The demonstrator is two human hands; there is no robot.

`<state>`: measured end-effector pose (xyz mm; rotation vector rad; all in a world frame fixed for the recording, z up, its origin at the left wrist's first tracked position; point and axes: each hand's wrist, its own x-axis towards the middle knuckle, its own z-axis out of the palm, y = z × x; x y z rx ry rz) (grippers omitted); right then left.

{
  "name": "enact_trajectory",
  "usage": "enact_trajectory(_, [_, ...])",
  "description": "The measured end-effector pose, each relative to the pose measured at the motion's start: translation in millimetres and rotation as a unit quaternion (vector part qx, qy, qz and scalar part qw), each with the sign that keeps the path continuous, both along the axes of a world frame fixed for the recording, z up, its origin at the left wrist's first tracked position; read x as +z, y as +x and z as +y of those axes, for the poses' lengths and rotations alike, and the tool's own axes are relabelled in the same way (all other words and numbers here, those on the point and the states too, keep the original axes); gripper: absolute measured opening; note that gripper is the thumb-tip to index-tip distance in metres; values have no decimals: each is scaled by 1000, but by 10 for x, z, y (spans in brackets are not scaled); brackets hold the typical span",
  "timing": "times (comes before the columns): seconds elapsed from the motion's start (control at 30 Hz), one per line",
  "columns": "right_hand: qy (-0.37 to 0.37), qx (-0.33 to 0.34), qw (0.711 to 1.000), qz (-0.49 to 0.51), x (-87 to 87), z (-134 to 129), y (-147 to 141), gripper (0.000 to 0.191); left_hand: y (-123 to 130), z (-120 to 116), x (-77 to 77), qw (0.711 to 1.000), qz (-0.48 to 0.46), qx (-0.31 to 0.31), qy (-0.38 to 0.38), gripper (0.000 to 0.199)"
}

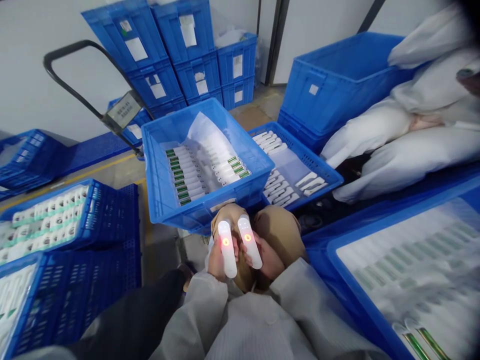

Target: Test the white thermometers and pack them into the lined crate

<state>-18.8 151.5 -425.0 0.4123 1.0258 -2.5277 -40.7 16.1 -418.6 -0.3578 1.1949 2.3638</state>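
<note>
In my left hand (215, 261) is a slim white handheld device (230, 265), rounded at both ends, with an orange-red light glowing on its face. My right hand (269, 259) grips a matching white device (255, 256), lit the same way. Both are held side by side over my knees, slightly apart, faces up. Just beyond them, a blue crate (208, 204) holds a row of white pieces with green ends (183, 175) and a second group (230, 167) on a white sheet.
A low blue tray (333, 181) of white parts sits beyond my right knee. Crates of parts flank me, one left (88, 215), one right (339, 267). Stacked blue bins (202, 65) and a trolley handle (84, 45) stand behind. A person in white (405, 145) sits at right.
</note>
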Motion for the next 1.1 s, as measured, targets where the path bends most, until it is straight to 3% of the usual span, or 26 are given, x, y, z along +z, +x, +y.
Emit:
enact_trajectory(0.2, [-62,1,998,-2,27,24,23,29,-3,-10,32,993,-3,26,113,44])
enact_trajectory(0.33, [-78,-2,997,16,10,17,24,26,-6,-33,-23,990,-5,22,137,46])
enact_trajectory(0.6, [-85,-11,996,2,-25,20,21,22,7,2,-105,993,8,8,121,62])
enact_trajectory(0.77, [-95,-15,995,-15,-62,31,12,27,6,-17,-109,991,19,-11,129,53])
enact_trajectory(1.1, [-64,-25,998,-5,-64,20,35,37,9,-43,-192,996,-8,21,83,55])
